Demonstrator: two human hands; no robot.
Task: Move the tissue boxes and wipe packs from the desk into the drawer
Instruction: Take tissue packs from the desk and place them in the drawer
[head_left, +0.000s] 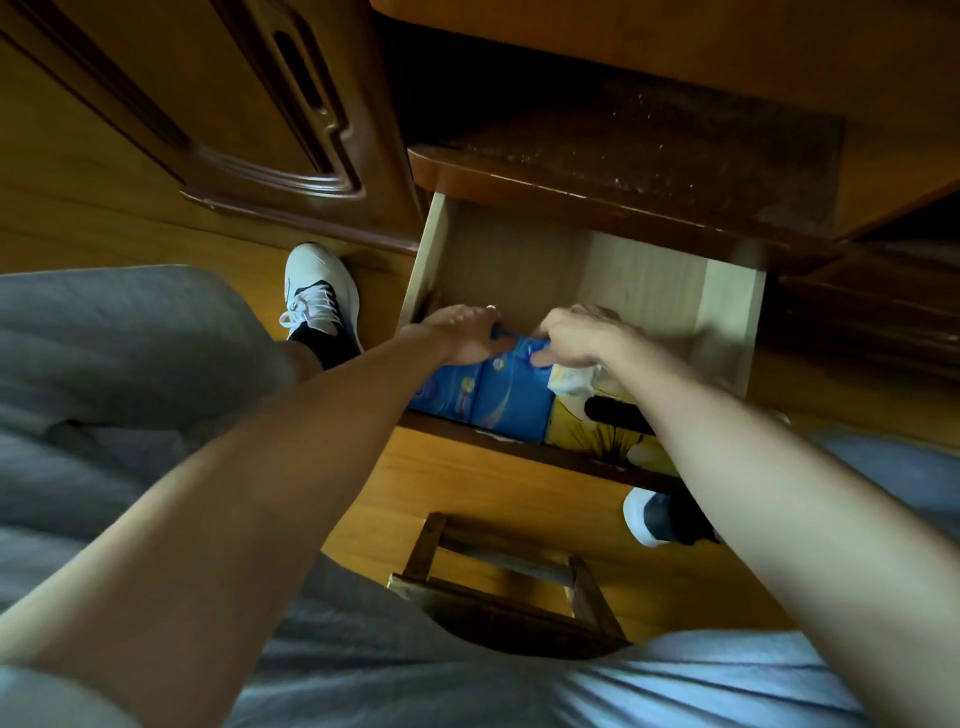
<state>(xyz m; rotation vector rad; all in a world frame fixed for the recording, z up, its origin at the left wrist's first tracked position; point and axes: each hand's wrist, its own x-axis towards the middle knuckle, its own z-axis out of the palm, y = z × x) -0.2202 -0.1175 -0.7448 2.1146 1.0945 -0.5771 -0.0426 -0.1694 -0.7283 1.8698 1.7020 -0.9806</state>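
Fingers of both hands sit on top of the blue wipe packs (498, 387), inside the open drawer (727, 306). Left hand (462, 332) lies flat, fingers straight, pressing the packs' far edge. Right hand (576, 338) curls over the top; thumb pinches the pack. Yellow tissue box (592, 426) stands just beside, to the right, white tissue poking out. Judgement: seating step. Advise pushing packs down level w/ even pressure, snug vs. the box, so the drawer shuts w/o snagging.
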